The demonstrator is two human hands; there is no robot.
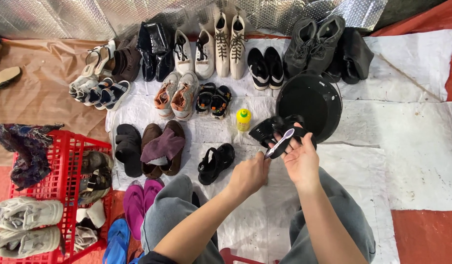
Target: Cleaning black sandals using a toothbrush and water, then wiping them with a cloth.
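Nearest to us, our knees in grey trousers (167, 210) were cut off by the bottom edge of the view, and they hid part of the white sheet (412, 161) spread on the floor. Over that sheet's near middle our two hands worked close together. The left hand (249, 175) was closed around the handle end of a white toothbrush (279, 143); its bristle end was too small for us to make out. The right hand (301, 159) was curled around a black sandal (277, 131), the fingers gripping its straps, so much of the sandal stayed hidden behind them. The brush lay across the sandal, touching it.

Just beyond the hands stood a black basin (311, 100), its near rim covered by the sandal. A small yellow bottle (243, 120) stood just left of it. Another black sandal (215, 163) lay left of our left hand. At the sheet's near left edge a red crate (64, 161) was cut off by the frame, its contents a jumble we could not sort out. Along the far edge, rows of shoes (206, 49) lined up against a silver foil backing (64, 17).
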